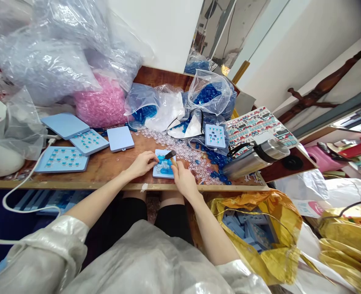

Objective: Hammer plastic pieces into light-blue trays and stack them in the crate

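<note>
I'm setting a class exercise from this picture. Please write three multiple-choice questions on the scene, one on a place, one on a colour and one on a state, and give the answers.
1. Where is the yellow woven sack?
A) Behind the person's back
B) Below the table edge, beside the right arm
C) Up on the tabletop

2. What colour are the plastic pieces heaped at the table's back left?
A) Green
B) Pink
C) Orange

3. What is the state of the right hand?
A) Open and empty
B) Resting on a flask
C) Gripping a small hammer

Answers:
1. B, as the sack sits lower than the table edge.
2. B, as the heap shows pink through its bag.
3. C, as the hammer is held over a light-blue tray, which the left hand grips.
</note>
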The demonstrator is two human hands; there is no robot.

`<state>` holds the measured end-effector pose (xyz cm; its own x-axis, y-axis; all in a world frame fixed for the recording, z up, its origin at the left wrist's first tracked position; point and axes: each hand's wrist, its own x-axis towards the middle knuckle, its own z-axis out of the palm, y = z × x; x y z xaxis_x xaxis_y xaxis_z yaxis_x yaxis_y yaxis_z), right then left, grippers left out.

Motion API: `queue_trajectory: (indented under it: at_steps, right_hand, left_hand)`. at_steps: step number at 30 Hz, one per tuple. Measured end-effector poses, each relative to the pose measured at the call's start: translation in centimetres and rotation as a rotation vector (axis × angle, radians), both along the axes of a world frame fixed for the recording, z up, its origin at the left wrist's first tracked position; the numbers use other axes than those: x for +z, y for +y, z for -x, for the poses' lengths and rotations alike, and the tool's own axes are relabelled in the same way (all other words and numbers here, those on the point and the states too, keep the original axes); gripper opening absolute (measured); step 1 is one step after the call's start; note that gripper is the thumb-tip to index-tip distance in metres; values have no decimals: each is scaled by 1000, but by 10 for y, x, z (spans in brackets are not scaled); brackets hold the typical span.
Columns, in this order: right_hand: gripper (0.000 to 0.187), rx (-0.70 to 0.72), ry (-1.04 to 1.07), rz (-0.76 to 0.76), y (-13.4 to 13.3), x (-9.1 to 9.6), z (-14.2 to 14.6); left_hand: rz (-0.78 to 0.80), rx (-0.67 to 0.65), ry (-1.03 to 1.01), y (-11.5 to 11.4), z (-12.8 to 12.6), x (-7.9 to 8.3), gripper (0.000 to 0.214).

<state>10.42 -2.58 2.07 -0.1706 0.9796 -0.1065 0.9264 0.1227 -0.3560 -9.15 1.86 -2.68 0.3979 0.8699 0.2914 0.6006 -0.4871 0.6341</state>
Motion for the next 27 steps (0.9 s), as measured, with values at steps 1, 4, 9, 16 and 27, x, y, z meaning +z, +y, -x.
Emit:
queue_trajectory:
  at_steps: [1,4,9,16,27]
  right_hand:
    - [37,-30,33,-22,0,-1,-4]
    - [39,-78,125,-55,-1,-4,-13]
    - [36,-75,185,-43,-6,-14,-18]
    - [36,-70,197,-58,-9,-13,-17]
    - [36,-69,-56,69,-5,4,2]
  left_hand:
    - [12,1,-3,0,0,0,13]
    - [14,19,32,0,0,1,13]
    - [-60,-5,171,1,1,3,12]
    - [-154,-91,138,4,-1,2,13]
    - [-123,-13,119,2,-5,2,15]
